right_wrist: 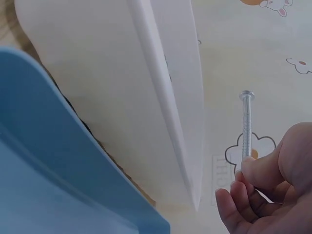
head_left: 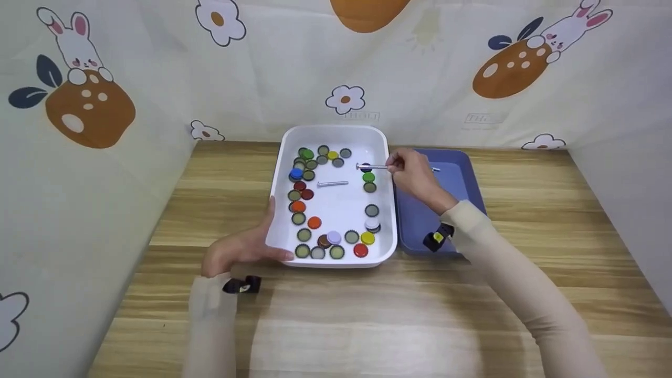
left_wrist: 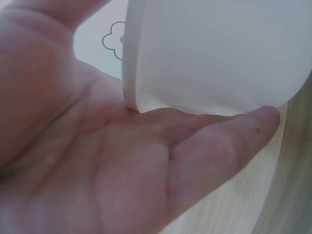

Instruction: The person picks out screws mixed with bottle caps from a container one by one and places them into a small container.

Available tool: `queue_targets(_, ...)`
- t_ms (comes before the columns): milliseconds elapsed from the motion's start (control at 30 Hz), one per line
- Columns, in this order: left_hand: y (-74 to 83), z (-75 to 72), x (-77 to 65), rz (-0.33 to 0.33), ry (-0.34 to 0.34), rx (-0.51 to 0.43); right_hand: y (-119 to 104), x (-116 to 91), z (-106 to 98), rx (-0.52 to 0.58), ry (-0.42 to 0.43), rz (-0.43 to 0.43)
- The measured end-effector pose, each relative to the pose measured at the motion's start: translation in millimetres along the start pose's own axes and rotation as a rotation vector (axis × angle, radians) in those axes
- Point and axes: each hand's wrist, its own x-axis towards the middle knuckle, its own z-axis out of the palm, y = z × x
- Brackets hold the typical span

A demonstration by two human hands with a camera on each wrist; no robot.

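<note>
My right hand (head_left: 415, 174) pinches a silver bolt (head_left: 371, 167) between thumb and fingertips, over the right rim of a white tray (head_left: 392, 210). In the right wrist view the held bolt (right_wrist: 247, 122) has its round flat head at the free end. Another silver bolt (head_left: 333, 184) lies inside the white tray, amid many bottle caps of several colours, such as a red cap (head_left: 360, 250) and a blue cap (head_left: 296, 173). Against the tray's near left corner rests my left hand (head_left: 244, 247), its thumb and fingers spread along the outer walls.
To the right of the white tray stands a blue tray (head_left: 420, 226), partly under my right forearm. A silver tip (head_left: 436, 169) shows in it beside my right hand. Both trays sit on a wood-grain table (head_left: 336, 315). A printed cloth (head_left: 283, 68) hangs behind and at the sides.
</note>
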Motion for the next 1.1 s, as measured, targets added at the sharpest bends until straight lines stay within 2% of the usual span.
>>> queue_targets(200, -2.7, 0.6, 1.5, 0.116, -0.007, -0.039, 5.8, -4.0, -3.8, 0.000, 0.035, -0.063)
queue_targets(433, -1.7, 0.3, 0.6, 0.050, -0.004, -0.043, 17.7, -14.5, -4.9, -0.008, 0.030, -0.079)
queue_targets(867, -0.9, 0.6, 1.8, 0.082, -0.011, -0.033, 33.6, -25.1, -9.0, -0.004, 0.050, -0.067)
queue_targets(1100, -0.9, 0.6, 0.8, 0.051, -0.002, 0.002, 42.6, -28.9, -14.3, -0.010, 0.046, -0.045)
